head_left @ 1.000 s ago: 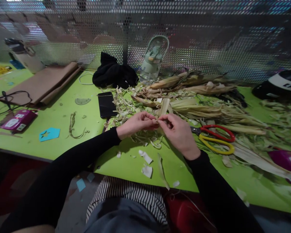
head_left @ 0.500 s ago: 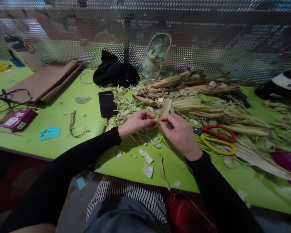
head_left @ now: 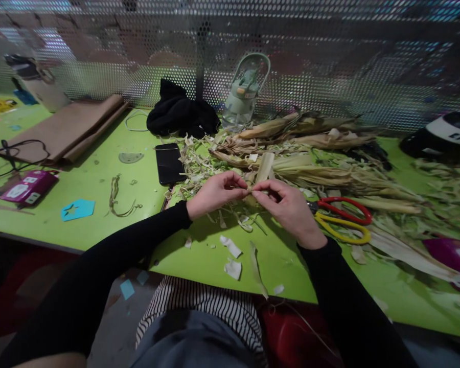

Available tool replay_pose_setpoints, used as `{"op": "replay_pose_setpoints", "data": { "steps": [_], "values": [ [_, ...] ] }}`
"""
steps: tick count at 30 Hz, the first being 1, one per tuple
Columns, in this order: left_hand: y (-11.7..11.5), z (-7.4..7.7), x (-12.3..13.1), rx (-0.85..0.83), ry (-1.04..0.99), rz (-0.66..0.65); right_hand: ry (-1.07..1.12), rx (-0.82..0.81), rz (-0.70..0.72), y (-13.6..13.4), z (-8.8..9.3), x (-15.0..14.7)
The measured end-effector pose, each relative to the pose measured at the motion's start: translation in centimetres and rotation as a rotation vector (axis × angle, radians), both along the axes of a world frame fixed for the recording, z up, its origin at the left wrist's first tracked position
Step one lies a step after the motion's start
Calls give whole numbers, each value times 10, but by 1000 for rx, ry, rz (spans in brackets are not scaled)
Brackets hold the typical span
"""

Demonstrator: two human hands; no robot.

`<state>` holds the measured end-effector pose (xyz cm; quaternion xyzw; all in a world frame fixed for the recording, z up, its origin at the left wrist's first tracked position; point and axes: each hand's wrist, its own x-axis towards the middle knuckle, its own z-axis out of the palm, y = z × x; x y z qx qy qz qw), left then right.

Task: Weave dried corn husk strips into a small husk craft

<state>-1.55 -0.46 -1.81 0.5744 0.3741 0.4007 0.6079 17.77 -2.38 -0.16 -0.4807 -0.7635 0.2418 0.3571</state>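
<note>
My left hand [head_left: 223, 194] and my right hand [head_left: 285, 207] meet fingertip to fingertip above the table's front half. Both are closed in a pinch on a small piece of corn husk, whose exact shape is mostly hidden by the fingers. A broad pale husk strip [head_left: 266, 167] stands up just behind them. Scissors [head_left: 345, 220] with one red and one yellow handle lie right of my right hand, their blades partly hidden by it. Behind both hands spread dried corn husks [head_left: 314, 171] and thin shreds [head_left: 199, 161].
A black phone [head_left: 170, 163] lies left of the shreds. Farther back are a black cloth [head_left: 182, 113] and a green bottle [head_left: 240, 97]. Purple glue guns [head_left: 28, 187] rest at both sides. A twisted husk cord [head_left: 115, 197] and blue paper tag [head_left: 77, 210] lie at left.
My right hand has shifted slightly right, and its wrist is a little lower. Both hands keep their pinch at nearly the same place. The surroundings show only a slight camera shift.
</note>
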Motion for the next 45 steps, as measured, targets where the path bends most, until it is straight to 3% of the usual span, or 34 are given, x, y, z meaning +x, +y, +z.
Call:
{"op": "replay_pose_setpoints", "data": {
  "steps": [8,13,17,24,29,33,36,40,45],
  "values": [
    [2,5,-3,25,-31,-82,186,-265,49,2,2,8],
    [4,4,1,-26,-76,-72,313,-308,46,7,-9,7],
    [5,1,3,-70,-75,-68,280,-332,112,9,-12,6],
    [3,-1,4,-100,-48,-50,194,-183,-3,11,-17,1],
    [2,-3,3,17,18,-16,142,-109,-38,5,-14,-3],
    [8,-6,1,-50,-114,-44,171,-12,-60,3,-9,-2],
    [10,-3,-1,-137,-222,-57,229,-78,-144,5,-9,1],
    [4,6,-2,-173,-177,-146,128,-246,-75,4,-6,-1],
    [-4,14,-1,-91,45,-95,182,-159,-149,-4,-2,-6]
  ]
}}
